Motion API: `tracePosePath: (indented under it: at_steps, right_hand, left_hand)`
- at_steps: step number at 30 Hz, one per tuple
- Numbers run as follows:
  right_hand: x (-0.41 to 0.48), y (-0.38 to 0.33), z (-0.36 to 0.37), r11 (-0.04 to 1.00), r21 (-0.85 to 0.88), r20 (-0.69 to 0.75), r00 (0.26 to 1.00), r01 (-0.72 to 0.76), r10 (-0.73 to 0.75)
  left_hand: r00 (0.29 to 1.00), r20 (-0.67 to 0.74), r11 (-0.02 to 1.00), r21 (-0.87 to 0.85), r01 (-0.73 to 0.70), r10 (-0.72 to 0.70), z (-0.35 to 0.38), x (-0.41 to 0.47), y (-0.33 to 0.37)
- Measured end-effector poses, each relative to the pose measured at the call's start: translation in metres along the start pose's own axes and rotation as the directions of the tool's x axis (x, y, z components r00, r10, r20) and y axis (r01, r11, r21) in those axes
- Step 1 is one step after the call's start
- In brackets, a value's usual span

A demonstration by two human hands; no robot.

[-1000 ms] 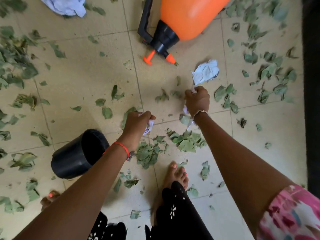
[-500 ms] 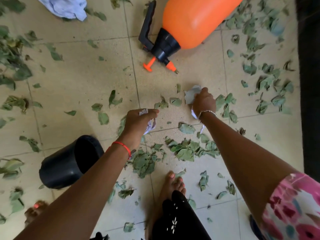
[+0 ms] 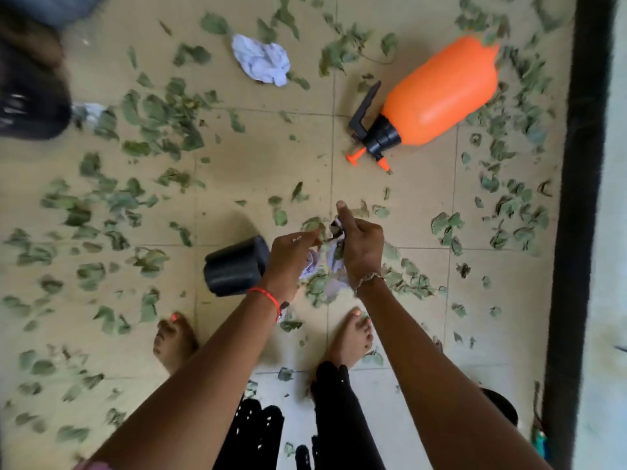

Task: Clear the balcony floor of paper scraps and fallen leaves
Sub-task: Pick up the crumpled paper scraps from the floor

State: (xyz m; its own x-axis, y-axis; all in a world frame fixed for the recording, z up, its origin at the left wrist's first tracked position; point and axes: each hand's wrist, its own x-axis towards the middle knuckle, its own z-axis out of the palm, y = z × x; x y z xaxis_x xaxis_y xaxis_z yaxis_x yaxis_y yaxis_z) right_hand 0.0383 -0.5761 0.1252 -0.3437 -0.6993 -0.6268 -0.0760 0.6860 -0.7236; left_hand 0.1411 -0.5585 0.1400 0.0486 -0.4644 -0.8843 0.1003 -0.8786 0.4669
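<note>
R hand [image 3: 361,247] clenched on crumpled paper scraps [image 3: 336,262]; L hand [image 3: 291,254] pinching more. Both meet above floor [image 3: 254,184], beside black pot [image 3: 234,268] lying on its side. Step, prob.: bundling gathered paper. Next: drop in pot. Paper wad [image 3: 261,62] & leaves [image 3: 152,120] not yet picked up.

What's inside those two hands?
The left hand grips a white paper scrap. The right hand grips another paper wad. Curled fingers cover the rest, so how much each holds cannot be seen.
</note>
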Motion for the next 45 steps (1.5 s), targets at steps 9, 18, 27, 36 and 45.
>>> tracePosePath:
  at_steps: [9, 18, 27, 36, 45]
  right_hand:
    - [-0.149, -0.069, 0.091, 0.956, 0.288, -0.08, 0.993, -0.055, 0.082]
    - [-0.329, -0.057, 0.154, 0.984, 0.089, 0.172, 0.971, 0.153, -0.167]
    - [-0.499, 0.046, 0.163, 0.856, -0.1, 0.522, 0.759, 0.507, -0.388]
    - [-0.647, 0.228, 0.152, 0.806, -0.292, 0.78, 0.616, 0.515, -0.111]
    - [-0.721, 0.388, 0.156, 0.668, -0.569, 0.77, 0.597, 0.479, 0.228]
  left_hand:
    - [0.977, 0.161, 0.847, -0.492, 0.203, -0.14, -0.124, -0.114, 0.018]
    - [0.998, -0.005, 0.615, -0.787, 0.039, -0.069, -0.242, -0.234, -0.048]
    - [0.949, -0.286, 0.335, -0.914, -0.229, -0.133, -0.303, -0.355, -0.187]
    - [0.859, -0.351, 0.152, -0.936, -0.317, -0.372, -0.355, -0.429, -0.42]
    - [0.635, -0.398, 0.237, -0.915, -0.326, -0.662, -0.383, -0.456, -0.619]
